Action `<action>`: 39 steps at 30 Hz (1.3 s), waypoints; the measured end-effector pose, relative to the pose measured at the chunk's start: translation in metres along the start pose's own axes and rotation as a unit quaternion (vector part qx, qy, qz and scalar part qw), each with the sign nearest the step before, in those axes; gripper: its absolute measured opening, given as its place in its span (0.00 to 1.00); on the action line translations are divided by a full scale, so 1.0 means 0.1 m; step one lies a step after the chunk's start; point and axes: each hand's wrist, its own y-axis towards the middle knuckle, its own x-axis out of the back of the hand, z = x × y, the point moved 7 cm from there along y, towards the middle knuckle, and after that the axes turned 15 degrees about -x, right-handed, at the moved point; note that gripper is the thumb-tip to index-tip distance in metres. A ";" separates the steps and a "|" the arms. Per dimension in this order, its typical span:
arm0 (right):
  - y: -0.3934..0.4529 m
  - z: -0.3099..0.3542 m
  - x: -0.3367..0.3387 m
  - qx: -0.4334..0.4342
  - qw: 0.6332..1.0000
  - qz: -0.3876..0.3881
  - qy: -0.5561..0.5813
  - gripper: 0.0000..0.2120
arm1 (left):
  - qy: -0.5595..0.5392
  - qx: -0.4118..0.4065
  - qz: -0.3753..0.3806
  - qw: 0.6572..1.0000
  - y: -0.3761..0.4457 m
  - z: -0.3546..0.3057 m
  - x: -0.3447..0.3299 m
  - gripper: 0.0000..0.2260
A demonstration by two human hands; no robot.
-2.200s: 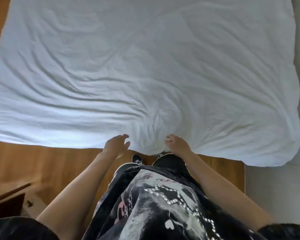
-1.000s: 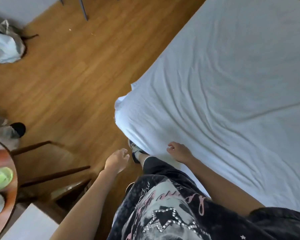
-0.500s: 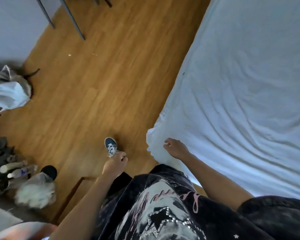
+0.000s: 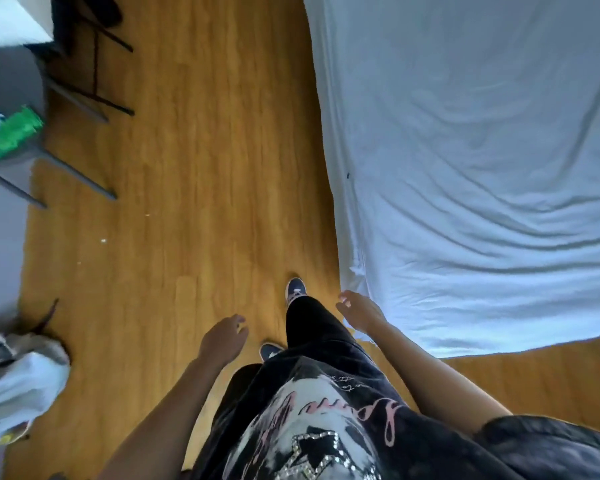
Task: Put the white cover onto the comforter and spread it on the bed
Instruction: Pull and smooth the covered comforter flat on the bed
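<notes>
The white-covered comforter (image 4: 482,161) lies spread flat over the bed, filling the right side of the view, wrinkled, with its near-left corner (image 4: 355,282) hanging toward the floor. My right hand (image 4: 359,311) hovers just beside that corner with fingers relaxed, holding nothing. My left hand (image 4: 224,337) hangs over the wooden floor, loosely curled and empty. My dark trouser legs and shoes stand between the two hands.
Wooden floor (image 4: 194,188) runs along the bed's left side. A grey table or chair with metal legs (image 4: 73,174) and a green packet (image 4: 13,131) stands at the upper left. A grey and white bag (image 4: 18,379) lies on the floor at the lower left.
I have turned and walked from the foot of the bed round its corner to the left side. My right hand has let go of the cover's edge; both hands now hang free.
</notes>
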 end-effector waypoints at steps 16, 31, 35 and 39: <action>0.86 2.17 1.67 0.006 0.995 0.018 0.098 0.18 | 0.062 -0.050 -0.036 0.996 1.96 -0.37 2.96 0.17; 2.22 4.55 3.36 -0.063 0.988 -0.011 0.139 0.18 | 0.076 -0.085 0.001 0.994 4.27 -0.08 5.51 0.16; 2.39 5.42 3.90 -0.069 0.982 -0.010 0.174 0.18 | 0.115 -0.106 0.017 0.988 4.90 -0.08 6.47 0.17; 2.63 6.08 4.47 -0.058 0.980 -0.021 0.187 0.18 | 0.149 -0.122 0.032 0.981 5.56 -0.23 7.27 0.18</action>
